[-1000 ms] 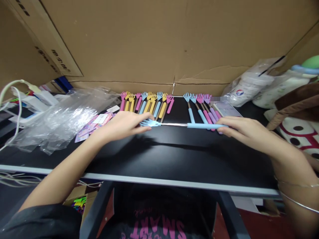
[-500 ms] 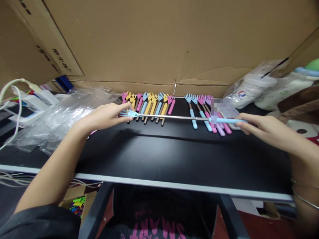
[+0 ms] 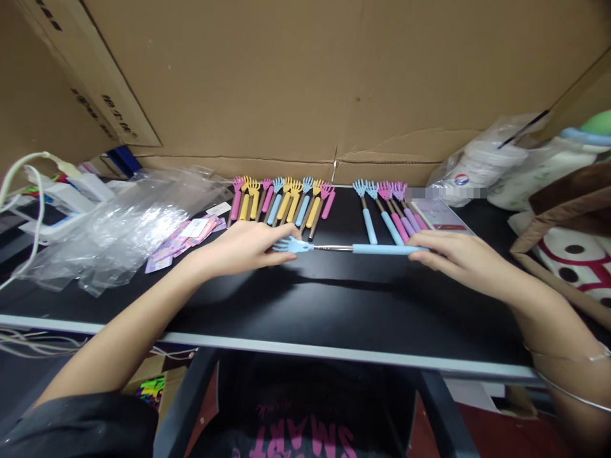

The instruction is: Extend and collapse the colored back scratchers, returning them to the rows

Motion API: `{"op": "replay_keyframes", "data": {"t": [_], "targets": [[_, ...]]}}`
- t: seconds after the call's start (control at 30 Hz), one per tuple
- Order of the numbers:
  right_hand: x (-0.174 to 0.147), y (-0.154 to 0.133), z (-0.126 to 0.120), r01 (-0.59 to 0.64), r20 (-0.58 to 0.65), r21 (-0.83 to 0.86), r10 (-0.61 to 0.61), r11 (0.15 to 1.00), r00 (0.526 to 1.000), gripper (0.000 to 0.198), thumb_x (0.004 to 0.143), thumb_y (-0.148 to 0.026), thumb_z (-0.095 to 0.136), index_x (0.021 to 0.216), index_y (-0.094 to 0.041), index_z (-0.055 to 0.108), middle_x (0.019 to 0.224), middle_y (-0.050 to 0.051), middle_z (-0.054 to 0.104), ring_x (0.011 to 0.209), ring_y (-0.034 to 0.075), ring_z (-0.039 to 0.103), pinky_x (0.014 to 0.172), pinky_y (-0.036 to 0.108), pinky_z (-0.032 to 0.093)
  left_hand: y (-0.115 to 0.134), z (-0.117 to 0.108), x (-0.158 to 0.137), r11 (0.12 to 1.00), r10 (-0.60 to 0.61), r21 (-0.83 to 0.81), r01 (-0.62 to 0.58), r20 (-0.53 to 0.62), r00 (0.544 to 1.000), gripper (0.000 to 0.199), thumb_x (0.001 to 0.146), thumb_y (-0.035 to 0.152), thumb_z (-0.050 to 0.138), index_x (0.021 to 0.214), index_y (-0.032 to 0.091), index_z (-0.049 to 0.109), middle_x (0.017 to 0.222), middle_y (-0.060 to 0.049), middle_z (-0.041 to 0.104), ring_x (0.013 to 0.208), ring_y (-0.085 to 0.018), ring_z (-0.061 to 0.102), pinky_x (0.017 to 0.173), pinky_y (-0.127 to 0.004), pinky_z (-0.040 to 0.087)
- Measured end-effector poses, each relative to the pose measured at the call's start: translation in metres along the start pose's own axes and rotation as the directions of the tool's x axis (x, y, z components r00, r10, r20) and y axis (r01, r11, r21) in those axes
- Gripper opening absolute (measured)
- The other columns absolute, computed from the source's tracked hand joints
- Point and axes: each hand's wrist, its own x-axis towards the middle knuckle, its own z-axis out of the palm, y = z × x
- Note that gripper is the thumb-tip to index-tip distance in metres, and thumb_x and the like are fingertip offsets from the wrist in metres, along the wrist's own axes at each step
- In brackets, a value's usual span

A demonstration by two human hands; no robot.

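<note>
A light blue telescopic back scratcher [image 3: 382, 249] is held level above the black table [image 3: 305, 318], its claw end pointing left. My left hand [image 3: 248, 247] is closed on the claw head. My right hand [image 3: 458, 257] pinches the far end of the blue handle. Between claw and handle only a short piece of metal rod shows. Behind it lies a row of pink, yellow and blue back scratchers [image 3: 281, 207]. Farther right, a second group of blue, pink and purple back scratchers [image 3: 367, 222] lies near my right hand, claws toward the cardboard.
Clear plastic bags [image 3: 109, 229] and pink printed cards [image 3: 186, 236] lie at the left. A bagged white cup [image 3: 491, 165] and a brown-trimmed bag [image 3: 573, 248] stand at the right. A cardboard wall [image 3: 286, 83] rises behind the table, whose grey front edge [image 3: 305, 350] faces me.
My hands have come closer together, and the back scratcher's rod has slid in and become much shorter. The back scratcher is also somewhat lower in view.
</note>
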Motion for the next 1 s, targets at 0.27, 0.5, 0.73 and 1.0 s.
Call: {"op": "replay_keyframes", "data": {"t": [0.27, 0.5, 0.73, 1.0], "targets": [[-0.027, 0.043, -0.034, -0.333, 0.118, -0.088, 0.342, 0.939, 0.932, 0.054, 0.090, -0.072, 0.030, 0.079, -0.024, 0.052, 0.062, 0.001, 0.058, 0.056, 0.017, 0.054, 0.060, 0.029, 0.040, -0.064, -0.014, -0.017, 0.977, -0.215, 0.002, 0.215, 0.037, 0.976, 0.051, 0.093, 0.061, 0.036, 0.129, 0.029, 0.052, 0.109, -0.008, 0.070, 0.096, -0.026, 0.066, 0.077, -0.030, 0.046], [-0.025, 0.039, -0.031, -0.275, 0.094, -0.016, 0.275, 0.961, 0.957, 0.051, 0.092, -0.069, 0.033, 0.080, -0.023, 0.051, 0.059, 0.000, 0.054, 0.054, 0.015, 0.051, 0.059, 0.028, 0.039, -0.069, -0.013, -0.018, 0.990, -0.134, -0.046, 0.134, 0.008, 0.991, 0.048, 0.093, 0.058, 0.038, 0.124, 0.025, 0.054, 0.102, -0.008, 0.069, 0.091, -0.023, 0.065, 0.076, -0.030, 0.047], [-0.001, -0.002, 0.002, -0.039, 0.012, 0.039, 0.039, 0.998, 0.999, 0.046, 0.094, -0.061, 0.037, 0.083, -0.021, 0.057, 0.075, 0.005, 0.065, 0.067, 0.018, 0.059, 0.063, 0.028, 0.040, -0.012, 0.005, 0.001, 0.997, 0.035, -0.076, -0.031, 0.057, 0.998, 0.039, 0.095, 0.051, 0.041, 0.118, 0.024, 0.057, 0.087, -0.004, 0.069, 0.077, -0.020, 0.064, 0.065, -0.025, 0.040], [0.002, -0.010, 0.009, 0.007, -0.060, -0.039, -0.010, 0.999, 0.998, 0.047, 0.094, -0.061, 0.034, 0.087, -0.024, 0.061, 0.081, 0.005, 0.069, 0.072, 0.021, 0.065, 0.064, 0.029, 0.042, 0.009, 0.005, 0.003, 1.000, 0.015, -0.001, -0.015, -0.012, 1.000, 0.038, 0.097, 0.049, 0.038, 0.120, 0.027, 0.058, 0.072, 0.000, 0.067, 0.067, -0.019, 0.063, 0.060, -0.024, 0.036]]}}
